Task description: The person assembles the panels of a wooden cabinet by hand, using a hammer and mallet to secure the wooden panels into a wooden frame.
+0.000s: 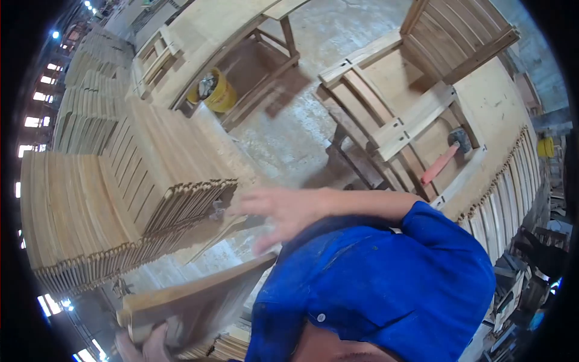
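Observation:
My left hand (145, 347), at the bottom left, is closed round the near end of a wooden panel (199, 298) with a thick rounded edge. The panel is tilted and slightly blurred, and its lower part is partly hidden. Stretched across in front of my blue shirt, my right hand (274, 211) is smeared by motion, its fingers apart and nothing in them. It is nearest to a large stack of slatted wooden panels (175, 139), whose end edges lie just left of my fingers.
On a workbench (494, 102) at the right lie a jointed wooden frame (398, 136) and a mallet (443, 160) with a red handle. More slatted pieces (497, 199) line its edge. A yellow bucket (220, 96) stands by another table (205, 30).

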The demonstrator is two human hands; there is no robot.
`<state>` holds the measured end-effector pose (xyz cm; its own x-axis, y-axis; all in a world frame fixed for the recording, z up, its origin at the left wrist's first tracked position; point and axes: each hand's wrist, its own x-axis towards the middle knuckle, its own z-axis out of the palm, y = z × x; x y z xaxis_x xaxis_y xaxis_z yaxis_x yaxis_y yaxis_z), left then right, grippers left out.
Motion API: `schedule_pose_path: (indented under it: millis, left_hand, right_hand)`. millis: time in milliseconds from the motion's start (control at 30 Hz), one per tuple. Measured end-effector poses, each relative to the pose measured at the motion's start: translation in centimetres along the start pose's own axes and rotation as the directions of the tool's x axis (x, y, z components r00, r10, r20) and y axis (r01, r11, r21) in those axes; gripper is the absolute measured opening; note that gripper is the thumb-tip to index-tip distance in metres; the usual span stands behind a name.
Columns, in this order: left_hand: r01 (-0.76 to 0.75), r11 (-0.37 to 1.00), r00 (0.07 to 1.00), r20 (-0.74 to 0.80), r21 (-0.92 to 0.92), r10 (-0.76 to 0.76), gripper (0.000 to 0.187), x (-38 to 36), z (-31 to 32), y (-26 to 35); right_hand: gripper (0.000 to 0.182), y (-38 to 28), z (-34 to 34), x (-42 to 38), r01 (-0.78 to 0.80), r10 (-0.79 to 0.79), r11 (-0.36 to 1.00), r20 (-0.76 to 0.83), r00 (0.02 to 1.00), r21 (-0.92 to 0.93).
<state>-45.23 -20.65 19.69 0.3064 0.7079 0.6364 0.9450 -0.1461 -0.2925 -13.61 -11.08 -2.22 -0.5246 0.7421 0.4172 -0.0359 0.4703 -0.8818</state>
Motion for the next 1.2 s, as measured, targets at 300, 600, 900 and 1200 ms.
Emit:
schedule_pose_path:
  millis: [300,600,900,1200]
  left_hand:
    - [-0.651,0.706,0.695,-0.595,-0.279,0.405,0.06,21.9,12.6,20.1]
    - [0.073,-0.61,0.98,-0.056,-0.789,0.19,0.057,33.9,29.5,45.4]
    - [0.462,-0.633,0.851,0.109,-0.622,0.514,0.022,30.9,35.7,53.1]
    - [0.498,-0.586,0.825,0.142,-0.639,0.547,0.024,31.7,34.1,52.5]
  right_hand:
    - [0.022,-1.3,-9.3,-3.8,-0.025,-0.144,0.984,-0.873,0.466,-0.176]
    - [0.041,-2.3,-21.8,-14.8,-0.528,-0.461,0.788,-0.872,-0.163,-0.317]
    - [0.047,5.6,-21.9,-17.8,-0.666,-0.59,0.706,-0.72,-0.366,-0.24]
    - [0.032,5.5,-22.4,-19.1,-0.682,-0.541,0.731,-0.626,-0.562,-0.02]
